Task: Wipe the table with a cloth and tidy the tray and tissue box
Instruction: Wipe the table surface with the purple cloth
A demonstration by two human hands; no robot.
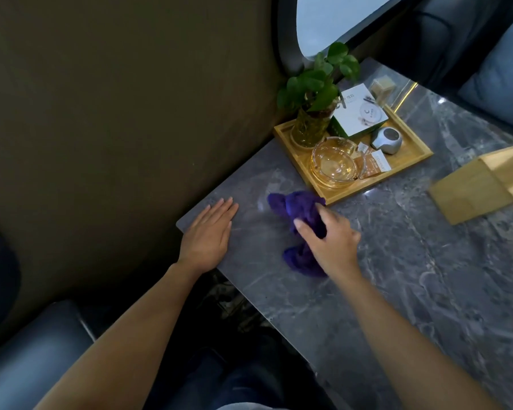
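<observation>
A crumpled purple cloth (296, 208) lies on the grey marble table (397, 276) just in front of the wooden tray (409, 164). My right hand (329, 241) grips the cloth's middle and presses it on the tabletop. Flat on the table's near left corner rests my left hand (208, 235), fingers spread, holding nothing. The tray carries a plant in a glass vase (308, 128), a glass ashtray (332, 161), a white and green box (359, 113), a small silver device (387, 140) and paper sachets (373, 164). A wooden tissue box (480, 187) sits at the right edge of the view.
A dark olive wall (116, 113) runs along the table's left side. A blue-grey seat (33, 359) is at the lower left, another (501, 84) at the far right. A small clear container (382, 87) stands behind the tray.
</observation>
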